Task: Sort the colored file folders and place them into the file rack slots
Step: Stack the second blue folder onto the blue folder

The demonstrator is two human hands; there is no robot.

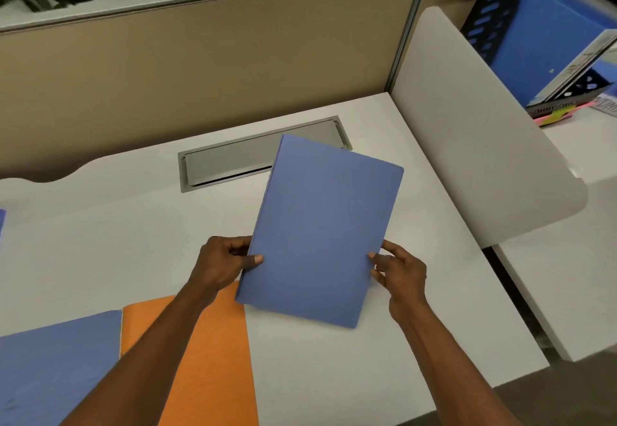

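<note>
A blue file folder (322, 232) is held tilted above the white desk (117, 235) at the centre. My left hand (223, 262) grips its left edge near the bottom, thumb on the cover. My right hand (399, 270) pinches its right edge. An orange folder (207, 359) lies flat on the desk under my left forearm, and another blue folder (56, 372) lies beside it at the bottom left. The black file rack (494, 21) stands at the top right on the neighbouring desk, with blue folders (547, 41) standing in it.
A grey cable hatch (240, 162) is set into the desk behind the held folder. A tan partition (200, 58) closes the back. A white rounded divider panel (474, 125) separates this desk from the rack's desk. A sliver of another blue folder (2, 225) shows at the left edge.
</note>
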